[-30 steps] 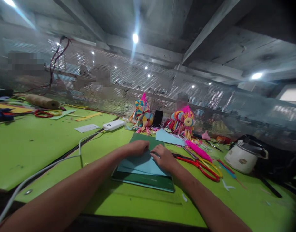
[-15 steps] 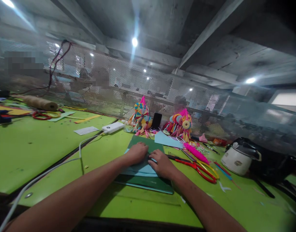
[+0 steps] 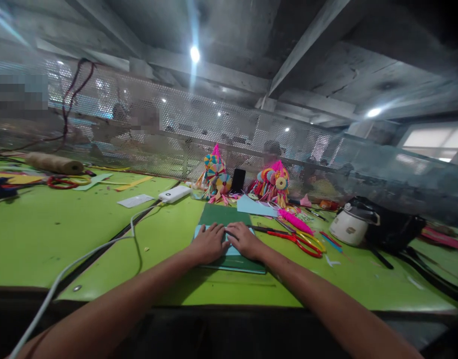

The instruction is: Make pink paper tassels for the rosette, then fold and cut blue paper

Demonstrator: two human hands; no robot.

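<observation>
A sheet of light blue paper (image 3: 233,250) lies on a dark green board or book (image 3: 225,215) in front of me. My left hand (image 3: 209,243) rests on the paper with its fingers spread and lying flat. Beside it, nearly touching, my right hand (image 3: 247,241) presses on the paper with its fingers stretched toward the left. Parts of the paper are covered by both hands, so its folds cannot be made out. Just right of the board lie red-handled scissors (image 3: 302,245) and yellow-handled scissors (image 3: 316,243).
Behind the board are another blue sheet (image 3: 256,205), a phone (image 3: 238,180) and colourful paper ornaments (image 3: 216,172). A power bank (image 3: 174,194) with a white cable lies left. A white pot (image 3: 347,227) and black bag (image 3: 393,230) stand right; a twine roll (image 3: 55,163) lies far left.
My left hand has come down nearer to me and flattened out on the blue paper. The right hand has shifted beside it. The paper covers less of the board's near part, and the view has tilted slightly.
</observation>
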